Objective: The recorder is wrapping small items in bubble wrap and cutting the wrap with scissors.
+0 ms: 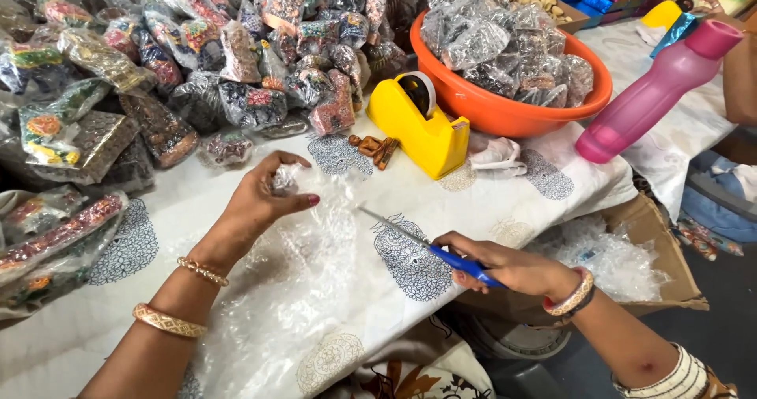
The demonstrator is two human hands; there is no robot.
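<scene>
The left hand (264,198) is pinched shut on a bunched corner of the clear plastic wrap (300,288), thumb and fingertips gathering it into a small crinkled knot just above the surface (505,210). The right hand (512,269) grips the blue handles of a pair of scissors (418,241), whose thin blades lie together and point up and left toward the left hand, the tip near the wrap but apart from the fingers. The wrap spreads flat from the near edge of the white printed cloth up to the left hand.

To the right, below the surface edge, an open cardboard box (662,249) holds more loose clear plastic.

Beyond the scissors stands a yellow tape dispenser (418,127), with a small brown figurine (374,148) lying just to its left and a crumpled white bag on its right. Behind the dispenser, touching it, is an orange bowl (505,107) filled with clear-wrapped packets. A pink bottle (654,91) leans tilted at the right of the bowl.

Farther left and back, a heap of wrapped colourful packets (221,60) covers the surface.
</scene>
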